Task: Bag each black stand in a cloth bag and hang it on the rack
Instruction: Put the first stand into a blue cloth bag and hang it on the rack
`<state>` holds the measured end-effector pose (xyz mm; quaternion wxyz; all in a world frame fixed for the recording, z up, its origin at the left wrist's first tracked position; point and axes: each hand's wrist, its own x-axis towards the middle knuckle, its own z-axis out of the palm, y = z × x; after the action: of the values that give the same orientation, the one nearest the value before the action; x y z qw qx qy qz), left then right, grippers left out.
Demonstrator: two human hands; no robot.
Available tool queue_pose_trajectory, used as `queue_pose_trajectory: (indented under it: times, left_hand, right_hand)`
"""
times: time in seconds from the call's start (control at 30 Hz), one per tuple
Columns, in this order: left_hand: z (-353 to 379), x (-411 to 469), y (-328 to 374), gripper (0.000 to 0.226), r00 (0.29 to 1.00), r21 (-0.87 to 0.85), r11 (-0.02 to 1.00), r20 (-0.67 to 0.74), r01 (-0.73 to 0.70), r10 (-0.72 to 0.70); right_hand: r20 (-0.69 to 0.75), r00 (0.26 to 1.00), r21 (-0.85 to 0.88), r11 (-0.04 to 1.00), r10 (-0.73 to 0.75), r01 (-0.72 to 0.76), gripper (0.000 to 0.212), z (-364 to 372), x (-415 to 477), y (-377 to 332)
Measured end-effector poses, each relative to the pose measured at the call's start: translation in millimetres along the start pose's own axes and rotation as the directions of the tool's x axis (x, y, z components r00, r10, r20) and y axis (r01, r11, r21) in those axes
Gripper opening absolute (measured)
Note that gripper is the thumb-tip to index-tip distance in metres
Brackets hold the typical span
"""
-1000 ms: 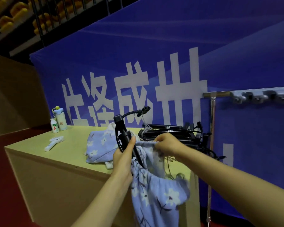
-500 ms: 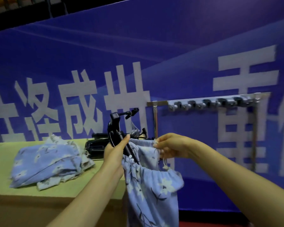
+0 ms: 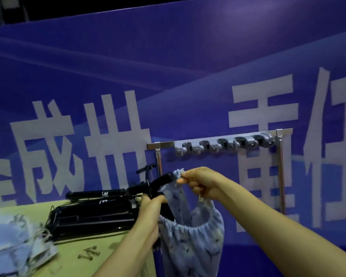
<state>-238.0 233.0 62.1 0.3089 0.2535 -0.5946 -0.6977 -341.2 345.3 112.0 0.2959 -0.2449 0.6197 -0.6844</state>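
A light blue flowered cloth bag (image 3: 190, 242) hangs off the table's right end with a black stand (image 3: 162, 179) sticking out of its mouth. My left hand (image 3: 151, 208) grips the stand's shaft and the bag's gathered rim. My right hand (image 3: 200, 181) pinches the upper rim and drawstring, lifted toward the rack. The metal rack (image 3: 224, 144) with its row of grey hooks stands behind, against the blue banner, nothing hanging on it. A pile of more black stands (image 3: 92, 212) lies on the table to the left.
Spare flowered bags (image 3: 12, 242) are heaped at the left of the yellow-green table (image 3: 72, 262). A few loose screws (image 3: 89, 253) lie near the front edge. The rack's two chrome posts run down to the floor right of the table.
My view has swung further right, bringing the rack closer to centre. My right hand has raised the bag's rim higher, and the stand now tilts to the right in the bag.
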Motion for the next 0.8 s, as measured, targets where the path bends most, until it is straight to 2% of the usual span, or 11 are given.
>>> queue_pose_trajectory:
  times: [0.1, 0.17, 0.23, 0.33, 0.47, 0.57, 0.63, 0.8]
  left_hand:
    - [11, 9, -3, 0.004, 0.996, -0.116, 0.992, 0.07, 0.055, -0.047]
    - [18, 17, -1, 0.022, 0.992, -0.258, 0.963, 0.119, 0.077, -0.047]
    - [28, 29, 2, 0.04, 0.986, -0.328, 0.938, 0.157, 0.109, -0.059]
    - [44, 57, 0, 0.053, 0.982, -0.251, 0.956, 0.149, 0.151, -0.116]
    - [68, 94, -2, 0.066, 0.991, -0.173, 0.976, 0.068, 0.129, -0.119]
    - [79, 110, -4, 0.065, 0.993, -0.153, 0.982, 0.057, 0.11, -0.103]
    - [83, 117, -4, 0.065, 0.995, -0.12, 0.988, 0.043, 0.098, -0.093]
    - [87, 148, -15, 0.078, 0.994, -0.103, 0.99, 0.046, 0.1, -0.096]
  right_hand:
    - [-0.013, 0.999, 0.022, 0.999, -0.035, 0.035, 0.033, 3, 23, 1]
    - [-0.026, 0.998, 0.004, 0.999, -0.051, 0.052, 0.037, 4, 37, 4]
    - [-0.039, 0.995, -0.094, 0.992, -0.087, 0.083, 0.034, 3, 50, 7]
    - [-0.057, 0.984, -0.296, 0.944, -0.172, 0.148, 0.028, -3, 68, 2]
    - [-0.102, 0.959, -0.463, 0.866, -0.263, 0.188, 0.031, -23, 97, -12]
    - [-0.128, 0.932, -0.625, 0.757, -0.338, 0.189, 0.032, -35, 115, -21]
    - [-0.127, 0.911, -0.648, 0.728, -0.393, 0.224, 0.031, -42, 127, -27]
    - [-0.155, 0.873, -0.612, 0.738, -0.462, 0.282, 0.03, -54, 154, -38]
